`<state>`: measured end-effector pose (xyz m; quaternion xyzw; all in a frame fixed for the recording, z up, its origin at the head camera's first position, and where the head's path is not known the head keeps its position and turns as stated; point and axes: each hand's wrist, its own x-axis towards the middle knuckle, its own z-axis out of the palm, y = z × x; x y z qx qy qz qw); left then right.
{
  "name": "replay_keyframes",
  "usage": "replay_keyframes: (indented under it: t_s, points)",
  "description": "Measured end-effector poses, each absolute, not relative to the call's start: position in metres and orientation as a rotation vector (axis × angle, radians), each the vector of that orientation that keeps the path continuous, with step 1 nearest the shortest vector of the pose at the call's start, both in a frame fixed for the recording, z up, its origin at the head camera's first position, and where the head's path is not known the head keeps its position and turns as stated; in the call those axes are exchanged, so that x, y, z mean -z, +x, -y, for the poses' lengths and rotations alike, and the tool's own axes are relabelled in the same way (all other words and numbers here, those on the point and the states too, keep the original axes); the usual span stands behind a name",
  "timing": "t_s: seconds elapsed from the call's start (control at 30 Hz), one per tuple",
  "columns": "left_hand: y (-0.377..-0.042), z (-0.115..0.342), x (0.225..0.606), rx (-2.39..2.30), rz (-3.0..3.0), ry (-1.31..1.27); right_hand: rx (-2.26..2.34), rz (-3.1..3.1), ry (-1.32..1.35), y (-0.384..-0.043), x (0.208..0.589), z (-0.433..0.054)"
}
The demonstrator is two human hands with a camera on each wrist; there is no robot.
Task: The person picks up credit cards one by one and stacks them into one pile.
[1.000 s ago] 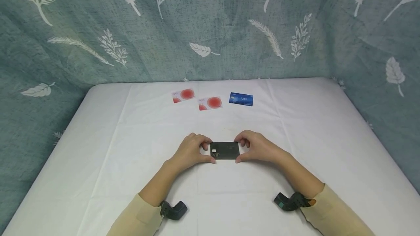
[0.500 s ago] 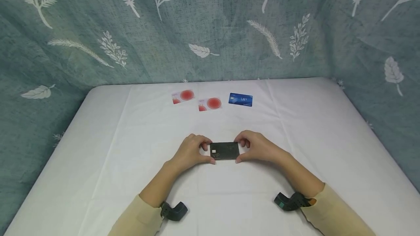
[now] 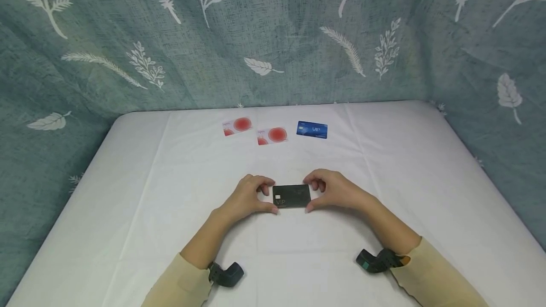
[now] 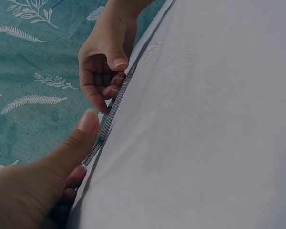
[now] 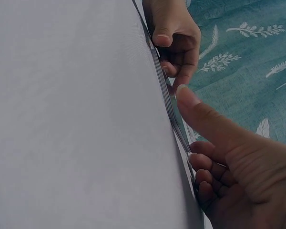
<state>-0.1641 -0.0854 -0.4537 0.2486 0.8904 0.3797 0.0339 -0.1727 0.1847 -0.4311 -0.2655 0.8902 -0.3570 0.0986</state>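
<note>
A stack of black VIP cards (image 3: 292, 196) lies flat on the white cloth between both hands. My left hand (image 3: 245, 197) grips its left end, the thumb just below the near corner and the index finger at the far corner. At the other end, my right hand (image 3: 334, 191) grips the stack in the same way, its remaining fingers curled inward. Several thin layers show along the edge of the card stack (image 4: 117, 107) in the left wrist view.
Two pale cards with red discs, one on the left (image 3: 237, 126) and one nearer the middle (image 3: 272, 136), lie toward the back. A blue VIP card (image 3: 312, 130) is to their right. Behind the white-covered table (image 3: 128, 179) hangs a green leaf-patterned curtain (image 3: 290, 32).
My left thumb and index finger have shifted very slightly left at the stack's end. The card stack and my right hand stay almost in place.
</note>
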Motion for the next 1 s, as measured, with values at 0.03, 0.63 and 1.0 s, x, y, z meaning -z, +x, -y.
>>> replay_keyframes:
  t_s: [0.03,0.63,1.0]
  points:
    - [-0.165,0.086,0.453,-1.185,-2.723,0.763,1.066,-2.628,-0.780,-0.173,0.431,-0.185]
    - [-0.171,0.086,0.442,-1.317,-2.673,0.662,1.199,-2.618,-0.900,-0.185,0.417,-0.177]
    - [-0.176,0.087,0.434,-1.378,-2.692,0.678,1.262,-2.706,-0.826,-0.196,0.410,-0.181]
